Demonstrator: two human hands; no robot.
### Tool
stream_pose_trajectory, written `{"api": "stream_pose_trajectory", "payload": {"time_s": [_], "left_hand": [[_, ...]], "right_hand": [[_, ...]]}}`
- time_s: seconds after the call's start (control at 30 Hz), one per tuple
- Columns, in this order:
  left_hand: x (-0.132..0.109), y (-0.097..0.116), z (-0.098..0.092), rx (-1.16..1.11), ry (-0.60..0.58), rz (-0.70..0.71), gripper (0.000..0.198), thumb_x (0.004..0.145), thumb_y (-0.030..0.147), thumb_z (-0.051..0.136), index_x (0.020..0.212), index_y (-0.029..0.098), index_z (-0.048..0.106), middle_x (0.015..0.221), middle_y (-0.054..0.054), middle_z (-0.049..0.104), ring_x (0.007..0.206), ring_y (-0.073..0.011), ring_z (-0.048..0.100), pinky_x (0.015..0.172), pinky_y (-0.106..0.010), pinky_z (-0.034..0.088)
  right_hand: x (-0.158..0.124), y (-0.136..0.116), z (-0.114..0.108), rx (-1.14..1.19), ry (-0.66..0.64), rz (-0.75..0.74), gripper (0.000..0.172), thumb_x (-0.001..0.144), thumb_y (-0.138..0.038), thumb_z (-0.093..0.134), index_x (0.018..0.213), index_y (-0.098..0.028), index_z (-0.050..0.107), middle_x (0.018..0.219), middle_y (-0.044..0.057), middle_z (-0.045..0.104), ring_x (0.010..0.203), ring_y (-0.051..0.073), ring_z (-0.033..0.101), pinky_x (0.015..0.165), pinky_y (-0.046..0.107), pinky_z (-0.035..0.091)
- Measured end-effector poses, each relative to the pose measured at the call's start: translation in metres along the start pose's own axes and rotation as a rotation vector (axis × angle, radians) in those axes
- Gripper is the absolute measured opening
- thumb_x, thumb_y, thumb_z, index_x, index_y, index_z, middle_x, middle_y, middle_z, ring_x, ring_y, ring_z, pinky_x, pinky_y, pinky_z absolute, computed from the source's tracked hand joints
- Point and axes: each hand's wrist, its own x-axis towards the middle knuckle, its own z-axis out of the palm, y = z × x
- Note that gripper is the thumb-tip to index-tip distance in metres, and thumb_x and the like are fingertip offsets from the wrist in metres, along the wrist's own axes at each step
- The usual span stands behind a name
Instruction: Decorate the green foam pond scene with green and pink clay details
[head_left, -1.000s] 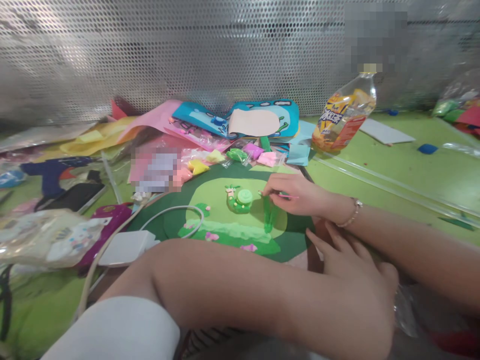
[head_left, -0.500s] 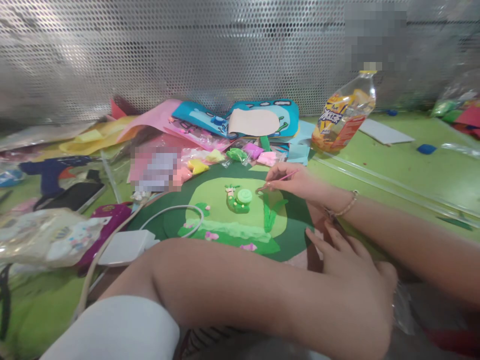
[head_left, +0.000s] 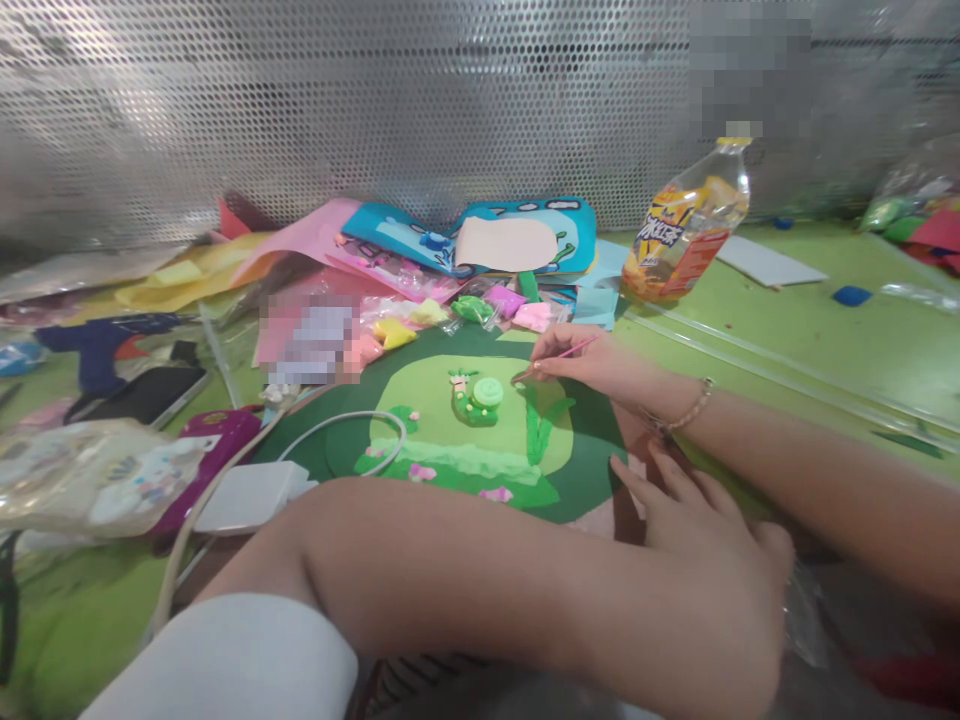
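Between its thumb and fingers, my right hand [head_left: 574, 360] pinches a thin pink stick-like tool [head_left: 576, 348]. The tool's brownish tip meets a small pale green clay piece [head_left: 520, 386] above a green clay leaf [head_left: 536, 435]. To the left of the tip, a clay snail [head_left: 476, 400] with a spiral light green shell is set on the light green panel of a dark green card [head_left: 596, 470]. Clay grass and pink flowers line the panel's lower part. My left arm crosses in front, and my left hand [head_left: 705, 530] lies with fingers spread at the card's right edge.
Wrapped clay lumps [head_left: 472, 308] and coloured paper sheets [head_left: 300, 240] lie behind the card. A tilted drink bottle [head_left: 682, 240] stands at the back right. On the left are a glue gun [head_left: 97, 345], a phone [head_left: 146, 393] and a white charger [head_left: 251, 495] with its cable.
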Motion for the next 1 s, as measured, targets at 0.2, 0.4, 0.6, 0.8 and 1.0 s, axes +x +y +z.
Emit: {"api": "stream_pose_trajectory", "payload": {"time_s": [0.2, 0.4, 0.6, 0.8, 1.0], "left_hand": [[0.0009, -0.0001, 0.0, 0.01, -0.022, 0.013, 0.055, 0.085, 0.045, 0.046, 0.132, 0.019, 0.036, 0.148, -0.023, 0.012, 0.131, -0.0523, 0.005, 0.094, -0.076, 0.018], [0.0013, 0.0006, -0.0004, 0.019, -0.033, 0.014, 0.06, 0.083, 0.048, 0.049, 0.133, 0.017, 0.036, 0.148, -0.024, 0.009, 0.131, -0.0532, 0.004, 0.093, -0.075, 0.019], [0.0011, 0.0023, 0.0003, 0.041, -0.022, 0.007, 0.067, 0.08, 0.051, 0.055, 0.135, 0.019, 0.034, 0.148, -0.023, 0.011, 0.131, -0.0525, 0.006, 0.093, -0.076, 0.019], [0.0036, 0.0023, 0.003, 0.045, -0.016, 0.002, 0.067, 0.08, 0.048, 0.056, 0.135, 0.019, 0.034, 0.148, -0.024, 0.01, 0.131, -0.0537, 0.003, 0.092, -0.077, 0.019], [0.004, 0.0022, 0.0049, 0.057, 0.002, 0.007, 0.07, 0.078, 0.049, 0.059, 0.135, 0.018, 0.034, 0.147, -0.025, 0.011, 0.13, -0.0542, 0.003, 0.091, -0.077, 0.019]], "right_hand": [[-0.0002, 0.0001, 0.0012, 0.034, 0.008, -0.013, 0.01, 0.068, -0.02, 0.068, 0.073, -0.019, 0.059, 0.073, -0.001, 0.066, 0.069, 0.012, 0.064, 0.069, 0.027, 0.053], [-0.0019, -0.0031, 0.0027, 0.012, 0.049, -0.101, 0.012, 0.072, -0.019, 0.066, 0.079, -0.02, 0.057, 0.081, 0.001, 0.068, 0.081, 0.015, 0.067, 0.075, 0.03, 0.054], [-0.0026, -0.0056, 0.0051, -0.046, 0.028, -0.184, 0.006, 0.082, -0.023, 0.057, 0.082, -0.019, 0.052, 0.08, 0.001, 0.069, 0.075, 0.012, 0.067, 0.073, 0.027, 0.055], [-0.0033, -0.0038, 0.0084, -0.047, -0.011, -0.233, 0.009, 0.089, -0.027, 0.049, 0.084, -0.019, 0.049, 0.085, 0.003, 0.069, 0.074, 0.011, 0.067, 0.071, 0.026, 0.054], [-0.0029, 0.0, 0.0061, -0.12, -0.048, -0.258, 0.009, 0.089, -0.025, 0.047, 0.084, -0.019, 0.051, 0.087, 0.003, 0.068, 0.079, 0.012, 0.067, 0.074, 0.027, 0.053]]}}
